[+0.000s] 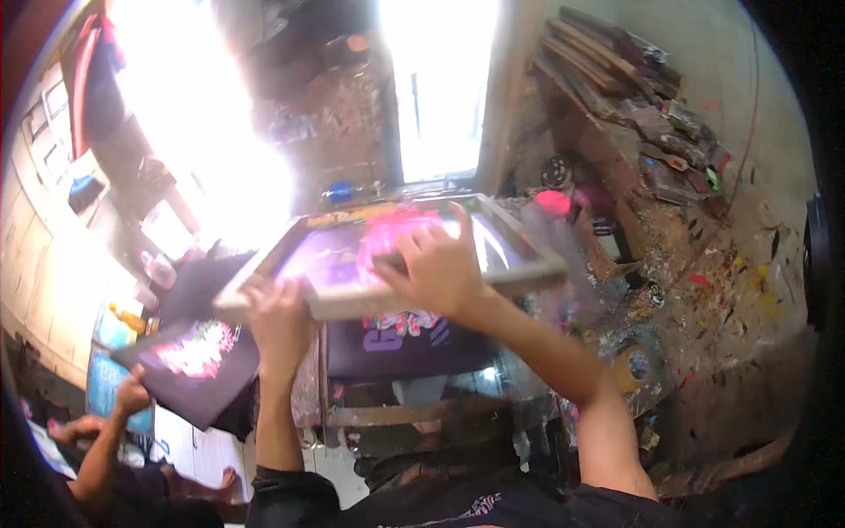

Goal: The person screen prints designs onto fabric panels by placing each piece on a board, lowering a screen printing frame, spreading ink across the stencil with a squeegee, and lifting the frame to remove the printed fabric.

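Observation:
A wooden-framed printing screen (352, 304) is held tilted above a dark cloth (466, 352) that bears a coloured print. My left hand (280, 321) is closed round the frame's near left corner. Over the mesh, which is smeared with pink ink (396, 231), is my right hand (440, 268). Its fingers are curled with one raised, and a small dark edge shows between thumb and fingers. Motion blur hides what that thing is. The screen covers the far part of the cloth.
At the left, a co-worker's hand (132, 393) holds a dark printed fabric (198, 352). Wood pieces (598, 53) lie stacked at the back right, above a paint-splattered wall (731, 290). Pink material (554, 202) sits beyond the screen's right side. A blue object (339, 191) stands behind the screen.

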Demonstrator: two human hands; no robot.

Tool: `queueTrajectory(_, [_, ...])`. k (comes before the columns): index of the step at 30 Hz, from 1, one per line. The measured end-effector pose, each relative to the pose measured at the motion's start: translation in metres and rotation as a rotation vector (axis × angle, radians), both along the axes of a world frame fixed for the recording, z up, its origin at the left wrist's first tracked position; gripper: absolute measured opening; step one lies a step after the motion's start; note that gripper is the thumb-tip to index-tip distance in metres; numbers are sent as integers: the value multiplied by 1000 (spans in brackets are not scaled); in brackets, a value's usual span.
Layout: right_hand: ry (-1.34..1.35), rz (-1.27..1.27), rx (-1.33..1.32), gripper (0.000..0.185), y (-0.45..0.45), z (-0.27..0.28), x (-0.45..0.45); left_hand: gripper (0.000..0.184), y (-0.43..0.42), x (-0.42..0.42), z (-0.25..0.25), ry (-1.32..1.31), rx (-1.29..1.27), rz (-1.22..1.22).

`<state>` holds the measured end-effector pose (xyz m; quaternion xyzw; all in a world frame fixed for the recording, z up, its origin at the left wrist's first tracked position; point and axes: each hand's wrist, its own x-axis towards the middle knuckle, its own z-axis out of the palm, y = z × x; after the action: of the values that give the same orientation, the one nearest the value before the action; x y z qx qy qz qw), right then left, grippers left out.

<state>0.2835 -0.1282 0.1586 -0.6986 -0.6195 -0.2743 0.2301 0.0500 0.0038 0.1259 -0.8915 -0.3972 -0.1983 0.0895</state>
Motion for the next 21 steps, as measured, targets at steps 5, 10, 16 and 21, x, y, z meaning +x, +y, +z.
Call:
queueTrajectory(5, [396,64,-538,38,-20,-124,1,59,-44,-49,-152,-44,-309,-277])
queueTrajectory(10, [162,194,-367,24,-42,-173,-12,61,-59,-37,-166,-217,-303,-205])
queueTrajectory(16, [-138,40,-96,20,89,-204,73,60,-53,-39,-177,-181,-241,-222])
queueTrajectory(21, [235,17,-576,48,201,-131,179,62,-53,-38,-168,-129,-396,-148])
